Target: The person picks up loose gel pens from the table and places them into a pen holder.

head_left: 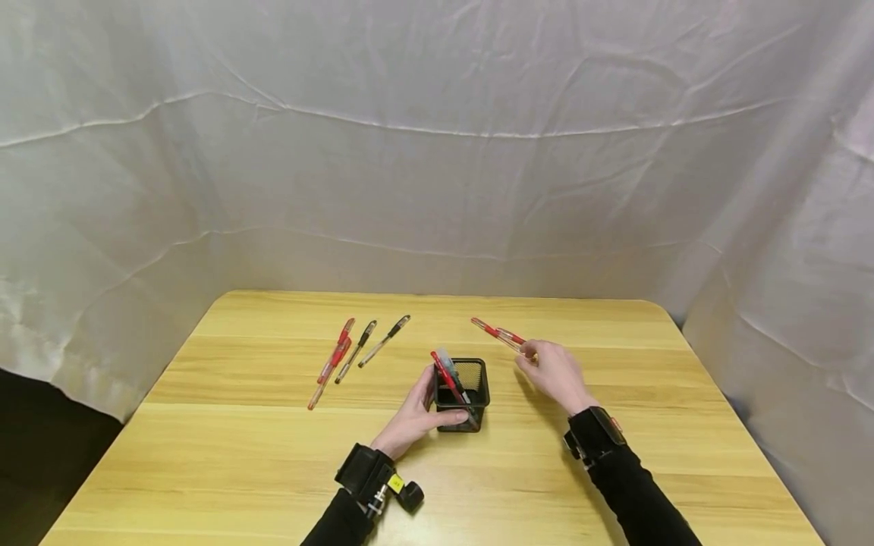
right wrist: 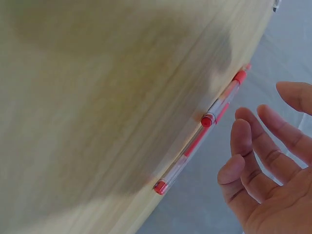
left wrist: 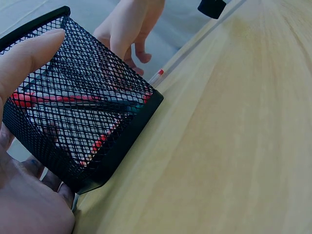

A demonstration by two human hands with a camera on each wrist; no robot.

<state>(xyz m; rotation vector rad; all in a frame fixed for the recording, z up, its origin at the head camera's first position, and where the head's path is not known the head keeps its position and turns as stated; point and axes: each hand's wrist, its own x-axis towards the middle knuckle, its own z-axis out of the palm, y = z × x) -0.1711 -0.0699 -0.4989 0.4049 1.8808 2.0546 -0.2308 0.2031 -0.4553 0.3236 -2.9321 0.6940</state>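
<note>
My left hand (head_left: 413,417) grips a black mesh pen holder (head_left: 476,379), thumb across its near side and fingers round its left. Inside lean a red pen (head_left: 445,370) and a dark pen with a clear end. To the right, my right hand (head_left: 556,371) hovers over two red pens, one (head_left: 483,326) reaching farther left and the other (head_left: 509,335) lying close along it. In the right wrist view, the fingers (right wrist: 273,158) are loosely bent and hold nothing, just beside the nearer pen (right wrist: 223,102) and the farther pen (right wrist: 185,156).
Left of the holder lie two red pens, one (head_left: 346,331) behind the other (head_left: 338,355), and two black-capped pens, one (head_left: 356,350) nearer them and another (head_left: 385,340) angled rightward. They rest on a wooden table (head_left: 239,455). A pale cloth (head_left: 437,189) hangs behind the table.
</note>
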